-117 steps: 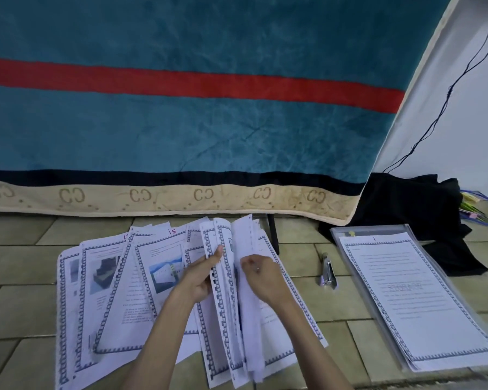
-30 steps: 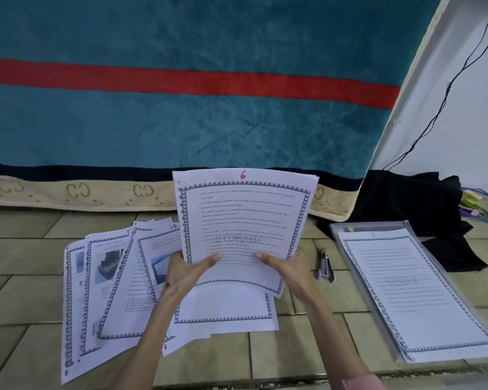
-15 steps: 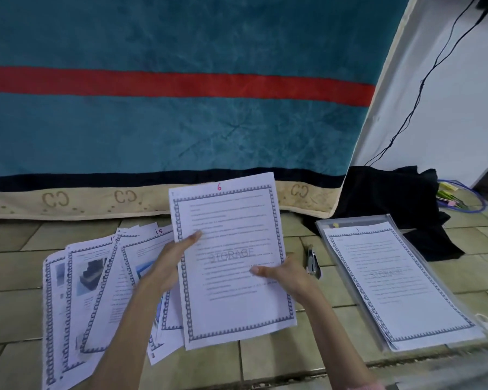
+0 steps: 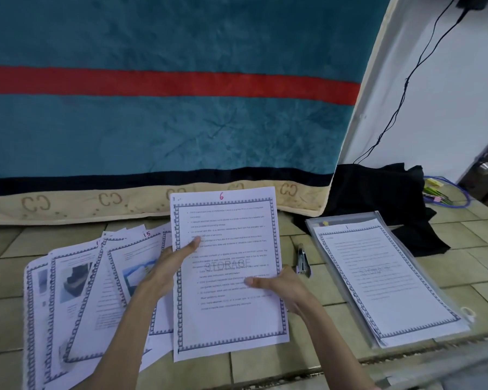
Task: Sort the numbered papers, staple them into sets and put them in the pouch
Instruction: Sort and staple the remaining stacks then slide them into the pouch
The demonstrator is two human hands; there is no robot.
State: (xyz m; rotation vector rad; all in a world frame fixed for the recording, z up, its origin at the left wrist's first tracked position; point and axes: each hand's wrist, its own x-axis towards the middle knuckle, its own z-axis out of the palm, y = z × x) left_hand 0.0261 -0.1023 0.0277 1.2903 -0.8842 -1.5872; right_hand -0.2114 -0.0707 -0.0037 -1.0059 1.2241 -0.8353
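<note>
Head view, the only one supplied. I find the sheaf headed "6" held above the tiled floor, its long axis running away from me, top edge toward the hanging blanket. The left hand grasps its left margin, thumb laid on the printed face, the other fingers hidden behind. The right hand grasps its right margin lower down, thumb likewise on the face. How many sheets the sheaf holds I cannot tell.

The stapler lies on the floor just beside the sheaf's right edge, its long axis roughly parallel to the sheaf's. It is plainly nearer the right hand, lying just beyond it toward the blanket. I judge stapling to be the next step. That hand would then let go and move up and slightly right, while the left alone keeps the sheets squared.

The pouch lies farther right, toward the near right part of the floor, with the page headed "1" showing at it; whether that page is inside or on top I cannot tell. The unsorted papers, one marked "15", fan out on the floor to the left, partly under the left forearm. I judge the sorting unfinished.
</note>
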